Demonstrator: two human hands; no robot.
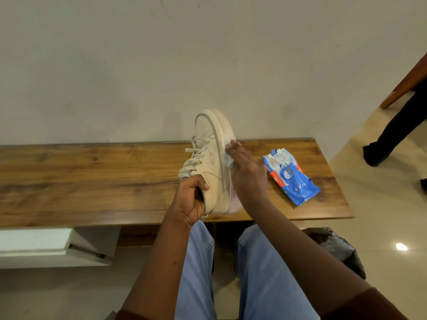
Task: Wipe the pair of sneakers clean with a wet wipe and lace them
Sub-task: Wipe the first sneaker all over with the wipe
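A cream sneaker (209, 155) with laces threaded stands tilted on its side above the wooden table (92, 176), toe pointing away from me. My left hand (191, 199) grips its heel end, thumb curled over the collar. My right hand (246, 174) presses a white wet wipe (228, 155) against the sole edge, fingers fairly straight. Only one sneaker is in view.
A blue and white wet wipe pack (290, 177) lies on the table to the right of my hands. A dark plastic bag (335, 248) sits on the floor at right. Another person's dark-trousered leg (392, 132) stands at far right. A white unit (53, 245) sits under the table at left.
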